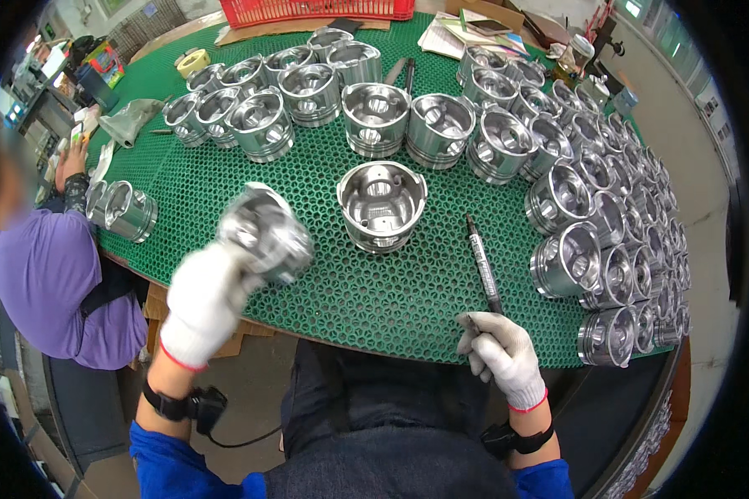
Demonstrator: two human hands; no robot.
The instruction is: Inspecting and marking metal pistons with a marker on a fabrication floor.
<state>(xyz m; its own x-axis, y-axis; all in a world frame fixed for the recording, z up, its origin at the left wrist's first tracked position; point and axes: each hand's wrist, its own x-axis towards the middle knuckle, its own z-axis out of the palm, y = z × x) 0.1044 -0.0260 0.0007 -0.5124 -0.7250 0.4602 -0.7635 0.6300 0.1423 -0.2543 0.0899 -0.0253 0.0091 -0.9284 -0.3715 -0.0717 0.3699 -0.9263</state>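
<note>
My left hand [208, 295], in a white knit glove, grips a silvery metal piston [265, 231] above the left part of the green mat; both are smeared by motion. Just right of it, another piston [381, 206] sits alone on the mat with its hollow side up. My right hand [501, 353], gloved as well, is at the near edge of the mat. Its fingers are closed around a small dark, thin thing, mostly hidden. Beyond those fingers lies a black and white marker pen [481, 262], its lower end close to the hand.
Several pistons [310, 93] form an arc across the back of the green mat [366, 299]. Many more [566, 258] crowd the right side. A red crate [316, 10], papers [458, 35] and a tape roll [194, 62] lie farther back. At left, a person in purple [62, 274] sits beside two pistons [131, 210].
</note>
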